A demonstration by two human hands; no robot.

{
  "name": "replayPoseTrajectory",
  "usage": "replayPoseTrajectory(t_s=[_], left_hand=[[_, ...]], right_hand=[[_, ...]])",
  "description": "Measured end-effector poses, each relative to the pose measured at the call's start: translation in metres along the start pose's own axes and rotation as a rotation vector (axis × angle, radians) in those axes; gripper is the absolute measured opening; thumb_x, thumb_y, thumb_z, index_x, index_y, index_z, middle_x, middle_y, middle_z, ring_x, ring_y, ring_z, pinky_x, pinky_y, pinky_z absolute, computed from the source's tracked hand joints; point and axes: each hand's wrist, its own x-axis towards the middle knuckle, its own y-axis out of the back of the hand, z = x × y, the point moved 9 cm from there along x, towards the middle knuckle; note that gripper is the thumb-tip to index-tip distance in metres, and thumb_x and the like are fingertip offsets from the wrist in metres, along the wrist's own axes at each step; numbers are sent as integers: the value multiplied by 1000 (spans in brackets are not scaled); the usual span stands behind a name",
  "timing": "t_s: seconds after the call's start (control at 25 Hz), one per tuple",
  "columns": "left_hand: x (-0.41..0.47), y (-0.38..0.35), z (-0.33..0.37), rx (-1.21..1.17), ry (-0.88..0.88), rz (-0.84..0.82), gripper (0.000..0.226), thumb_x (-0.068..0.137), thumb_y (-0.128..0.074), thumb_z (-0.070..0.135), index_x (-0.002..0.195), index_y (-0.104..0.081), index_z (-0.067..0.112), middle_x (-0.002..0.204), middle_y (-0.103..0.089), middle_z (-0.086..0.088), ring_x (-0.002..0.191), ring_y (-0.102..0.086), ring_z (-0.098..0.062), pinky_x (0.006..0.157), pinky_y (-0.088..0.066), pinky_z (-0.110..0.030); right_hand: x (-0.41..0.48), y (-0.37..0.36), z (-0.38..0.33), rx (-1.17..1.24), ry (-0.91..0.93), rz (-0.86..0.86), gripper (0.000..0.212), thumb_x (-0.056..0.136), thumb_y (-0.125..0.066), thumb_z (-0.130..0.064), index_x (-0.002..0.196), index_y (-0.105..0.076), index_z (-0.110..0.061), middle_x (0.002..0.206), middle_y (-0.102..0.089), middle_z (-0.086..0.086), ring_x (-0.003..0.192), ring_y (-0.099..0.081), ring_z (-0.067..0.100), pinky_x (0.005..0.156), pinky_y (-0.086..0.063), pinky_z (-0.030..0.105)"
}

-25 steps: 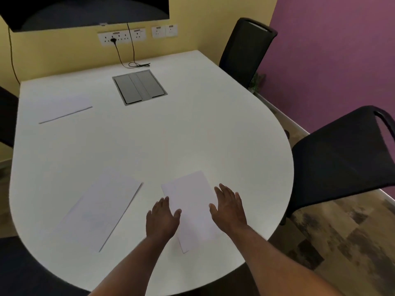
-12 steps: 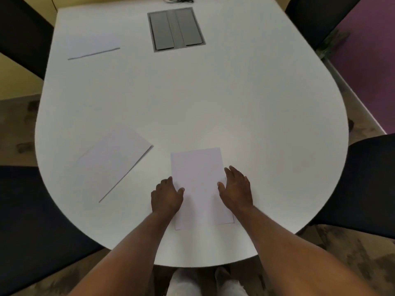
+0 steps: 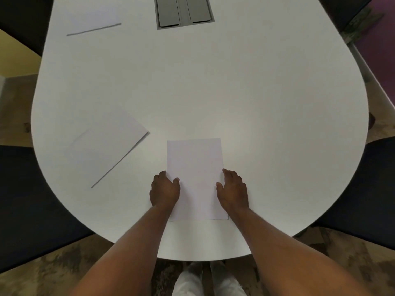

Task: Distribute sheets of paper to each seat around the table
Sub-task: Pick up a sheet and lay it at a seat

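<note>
A white sheet of paper (image 3: 195,167) lies flat and straight near the front edge of the white table (image 3: 267,103). My left hand (image 3: 164,189) grips its left edge, fingers curled and thumb on top. My right hand (image 3: 233,190) grips the right edge the same way. A second sheet (image 3: 106,146) lies angled at the front left, facing the dark chair (image 3: 25,199) there. A third sheet (image 3: 92,20) rests at the far left of the table.
A grey cable hatch (image 3: 183,11) is set into the table at the far middle. Another dark chair (image 3: 361,189) stands at the right, more chairs at the far corners. A purple wall (image 3: 382,39) runs along the right. My feet (image 3: 205,280) show below the table edge.
The view has tilted down and come closer over the table. The sheet under my hands has turned from angled to square with the front edge, and both hands now sit at its sides.
</note>
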Motion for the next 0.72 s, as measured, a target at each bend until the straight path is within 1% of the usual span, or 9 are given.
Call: replayPoseTrajectory(t_s=[0.16, 0.28, 0.32, 0.44, 0.52, 0.64, 0.72], left_hand=[[0, 0, -4, -60, 26, 2, 54, 92, -61, 34, 140, -49, 14, 134, -55, -12, 122, -57, -33, 99, -45, -42], [5, 3, -8, -110, 37, 10, 52, 90, -63, 26, 139, -51, 16, 134, -57, -11, 121, -58, -32, 97, -46, -40], [6, 4, -9, -127, 49, 13, 51, 88, -64, 24, 138, -53, 17, 133, -59, -10, 119, -59, -32, 97, -46, -40], [7, 6, -14, -176, 106, 18, 46, 87, -65, 20, 132, -59, 23, 125, -67, -7, 112, -63, -32, 94, -50, -39], [8, 6, -16, -205, 120, 12, 42, 86, -63, 19, 128, -61, 25, 119, -70, -7, 107, -65, -32, 92, -52, -39], [7, 8, -17, -209, 121, 5, 39, 86, -60, 19, 125, -62, 26, 114, -72, -6, 103, -66, -32, 85, -49, -34], [4, 12, -17, -207, 128, 7, 35, 87, -60, 20, 121, -63, 27, 111, -73, -3, 100, -66, -30, 80, -46, -31]], right_hand=[[3, -1, 0, 75, -54, 22, 49, 95, -55, -23, 143, -46, -15, 134, -53, 5, 118, -53, 29, 103, -39, 42], [5, 3, 4, 177, -109, 72, 40, 91, -57, -14, 131, -54, -16, 118, -59, 5, 102, -59, 32, 96, -44, 44], [6, 4, 4, 190, -120, 74, 40, 91, -57, -13, 130, -55, -17, 115, -60, 5, 101, -59, 31, 95, -45, 44], [8, 5, 5, 170, -134, 56, 44, 93, -59, -16, 136, -52, -18, 112, -66, 2, 104, -62, 26, 93, -49, 43], [7, 7, 5, 166, -142, 77, 44, 93, -61, -17, 136, -53, -18, 104, -70, 1, 99, -65, 25, 93, -49, 42], [6, 12, 7, 190, -186, 99, 38, 93, -60, -18, 130, -57, -21, 100, -74, -2, 95, -67, 26, 96, -46, 40], [5, 17, 5, 160, -195, 104, 28, 93, -59, -20, 121, -62, -21, 100, -75, -2, 95, -67, 25, 97, -44, 39]])
